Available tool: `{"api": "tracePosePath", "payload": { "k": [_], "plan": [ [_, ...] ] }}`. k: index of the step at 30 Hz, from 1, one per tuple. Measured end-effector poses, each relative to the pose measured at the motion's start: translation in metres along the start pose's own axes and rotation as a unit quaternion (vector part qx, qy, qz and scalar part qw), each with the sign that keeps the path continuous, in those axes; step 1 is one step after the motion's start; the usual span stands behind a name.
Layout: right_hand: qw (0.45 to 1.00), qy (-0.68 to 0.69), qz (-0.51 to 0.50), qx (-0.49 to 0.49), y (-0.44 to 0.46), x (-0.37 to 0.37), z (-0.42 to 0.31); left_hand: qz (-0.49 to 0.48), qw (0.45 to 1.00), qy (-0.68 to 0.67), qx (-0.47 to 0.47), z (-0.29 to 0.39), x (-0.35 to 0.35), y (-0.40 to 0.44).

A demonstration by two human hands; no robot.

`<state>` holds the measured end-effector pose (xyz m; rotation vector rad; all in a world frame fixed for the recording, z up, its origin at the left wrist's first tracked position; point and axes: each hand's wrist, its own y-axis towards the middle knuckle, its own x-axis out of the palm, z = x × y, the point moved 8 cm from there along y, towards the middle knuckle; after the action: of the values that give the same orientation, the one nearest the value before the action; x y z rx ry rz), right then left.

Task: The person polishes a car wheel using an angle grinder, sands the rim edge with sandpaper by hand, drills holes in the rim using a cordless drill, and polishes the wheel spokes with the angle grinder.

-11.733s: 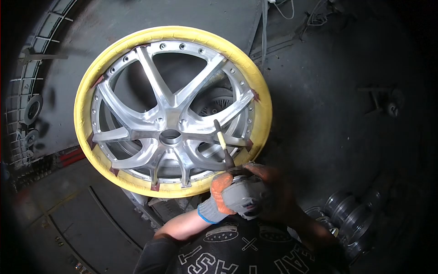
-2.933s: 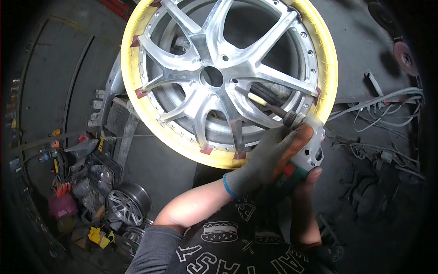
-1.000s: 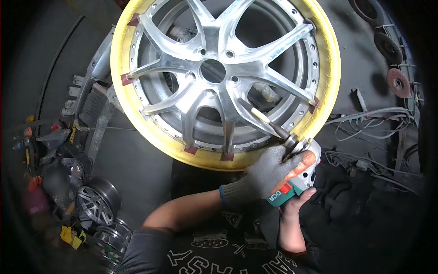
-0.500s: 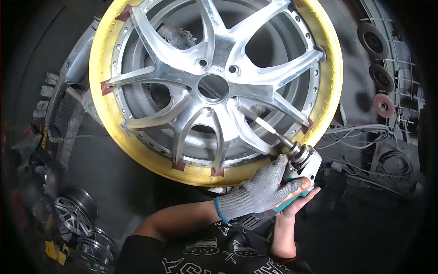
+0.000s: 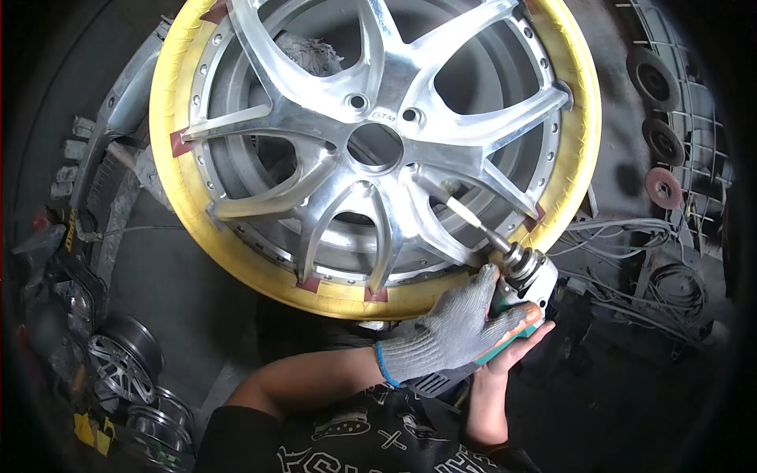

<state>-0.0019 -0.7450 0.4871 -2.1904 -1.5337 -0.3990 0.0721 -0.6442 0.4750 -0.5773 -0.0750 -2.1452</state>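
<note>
A polished alloy wheel (image 5: 441,150) with split spokes lies facing me, its outer lip covered in yellow tape (image 5: 225,256) with dark red patches near the spoke ends. My left hand (image 5: 453,327), in a grey knit glove with a blue cuff, is closed over a green-bodied angle grinder (image 5: 538,285). Bare, my right hand (image 5: 512,359) grips the same grinder from below and the right; its fingers are partly hidden. From the grinder head a shaft with a pale narrow bit (image 5: 465,212) reaches into the opening between two lower-right spokes. Whether the bit touches metal I cannot tell.
Several discs, among them a pink one (image 5: 663,188), hang on a wire rack (image 5: 698,118) at right. Coiled cables (image 5: 670,292) lie below them. More wheels (image 5: 122,366) sit at lower left. A long grey car part (image 5: 130,110) stands along the left.
The view has shifted slightly, and the wheel appears a little larger. Both hands stay on the grinder, with its bit in nearly the same place between the spokes.
</note>
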Motion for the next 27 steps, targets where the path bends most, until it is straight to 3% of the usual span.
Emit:
{"api": "tracePosePath", "payload": {
  "k": [1, 4, 8, 10, 13, 18, 20, 23, 27],
  "plan": [
    [1.000, 0.000, 0.001, -0.001, 0.001, 0.001, 0.000, -0.007, 0.999, 0.036, 0.025, -0.002, 0.002, 0.003],
    [0.990, -0.040, 0.133, -0.019, -0.001, -0.015, -0.003, -0.014, 0.997, 0.070, 0.044, 0.002, 0.004, 0.003],
    [0.986, -0.084, 0.141, -0.010, -0.005, -0.016, -0.002, -0.028, 0.999, 0.031, -0.003, -0.003, 0.006, -0.002],
    [0.998, -0.039, 0.046, -0.010, 0.000, -0.003, -0.003, -0.023, 0.999, 0.028, 0.005, 0.001, 0.004, -0.001],
    [0.990, -0.082, 0.112, -0.025, 0.005, -0.006, -0.007, -0.014, 0.999, 0.039, 0.032, 0.011, 0.001, 0.006],
    [0.990, -0.094, 0.098, -0.025, 0.007, -0.014, -0.007, -0.013, 0.998, 0.048, 0.033, 0.009, 0.002, 0.006],
    [1.000, 0.009, 0.007, -0.012, 0.006, -0.006, -0.003, 0.011, 0.997, 0.052, 0.054, 0.007, 0.002, 0.004],
    [0.993, -0.088, 0.081, -0.019, 0.005, -0.009, -0.005, 0.041, 0.996, -0.005, 0.084, 0.012, -0.001, 0.001],
    [0.987, -0.079, 0.129, -0.047, 0.012, -0.001, -0.009, 0.028, 0.996, 0.045, 0.076, 0.019, -0.005, 0.006]
  ]
}}
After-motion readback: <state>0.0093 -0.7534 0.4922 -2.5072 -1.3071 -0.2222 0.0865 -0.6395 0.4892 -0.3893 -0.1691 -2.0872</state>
